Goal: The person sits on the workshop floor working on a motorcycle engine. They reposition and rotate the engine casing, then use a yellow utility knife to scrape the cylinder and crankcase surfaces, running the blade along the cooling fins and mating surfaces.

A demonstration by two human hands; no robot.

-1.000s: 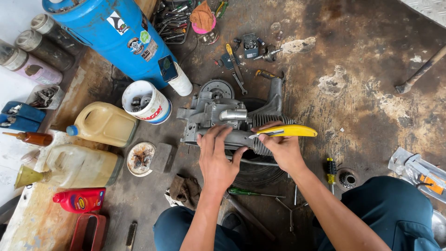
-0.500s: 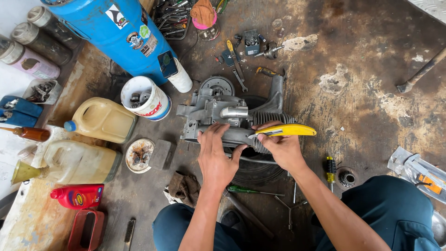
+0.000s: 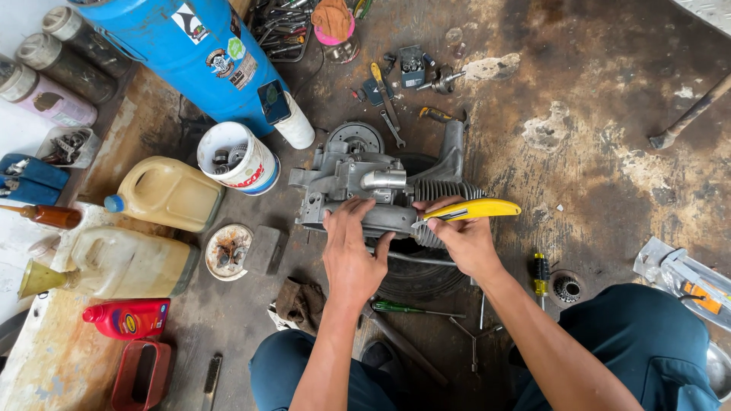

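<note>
A grey metal engine block (image 3: 358, 186) with cooling fins lies on a black tyre (image 3: 417, 278) on the stained floor. My left hand (image 3: 352, 251) presses flat on the block's near side, fingers spread. My right hand (image 3: 461, 237) grips a yellow utility knife (image 3: 474, 209), its tip against the finned cylinder of the engine. A grey flywheel (image 3: 355, 136) sits just behind the block.
A blue barrel (image 3: 198, 53), a white bucket of parts (image 3: 237, 160) and two tan jugs (image 3: 164, 194) stand at left. A red bottle (image 3: 128, 318) lies near the edge. Wrenches and screwdrivers (image 3: 387, 99) are scattered behind and under the engine. A hammer (image 3: 689, 116) lies right.
Both hands stay on the engine; the yellow knife has shifted only slightly. The view has moved a little.
</note>
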